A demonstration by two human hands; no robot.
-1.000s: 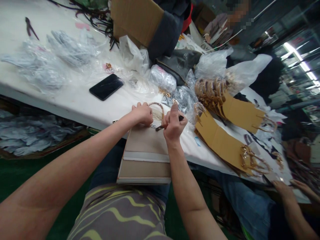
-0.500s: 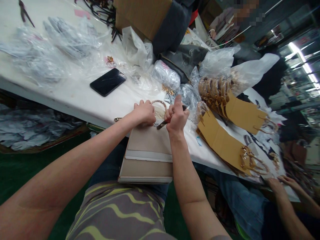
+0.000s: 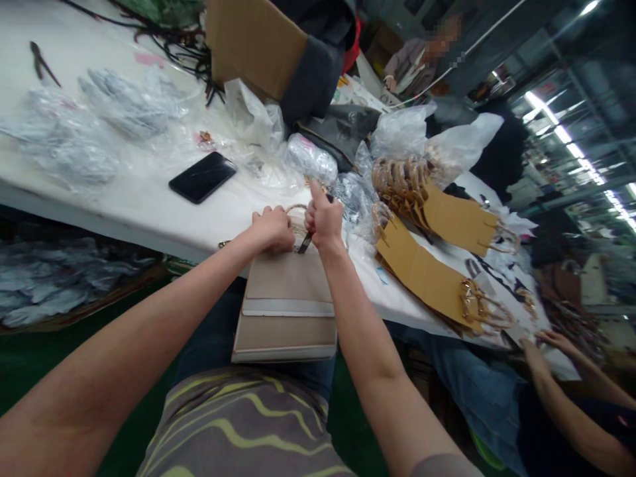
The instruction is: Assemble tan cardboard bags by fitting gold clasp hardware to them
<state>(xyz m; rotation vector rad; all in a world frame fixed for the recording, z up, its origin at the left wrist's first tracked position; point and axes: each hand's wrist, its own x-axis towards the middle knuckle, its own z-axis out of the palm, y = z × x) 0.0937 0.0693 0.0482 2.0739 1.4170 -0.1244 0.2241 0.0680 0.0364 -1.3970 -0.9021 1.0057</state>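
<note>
A flat beige handbag (image 3: pixel 285 334) with pale edges lies across my lap, its far end resting at the table's edge. My left hand (image 3: pixel 273 230) presses on that far end with curled fingers; the fingertips are partly hidden. Gripped in my right hand (image 3: pixel 324 220) is a dark, flat-ended hand tool (image 3: pixel 305 244), tilted, with its tip down at the handbag's far end. My right thumb or finger points upward along it. A thin curved handle (image 3: pixel 297 207) shows between and beyond my hands. What the tool tip touches is too small to make out.
A black phone (image 3: pixel 203 177) lies on the white table (image 3: pixel 149 215), near plastic-wrapped bundles (image 3: pixel 134 103). At right are stacked mustard bag panels (image 3: pixel 427 271) with ring handles. A cardboard box (image 3: pixel 253 50) stands behind. A co-worker's hands (image 3: pixel 539 344) are at far right.
The view has shifted, so the table things sit further left and lower. My right hand holds the tool more upright, its tip closer to my left hand. Both hands keep their grip.
</note>
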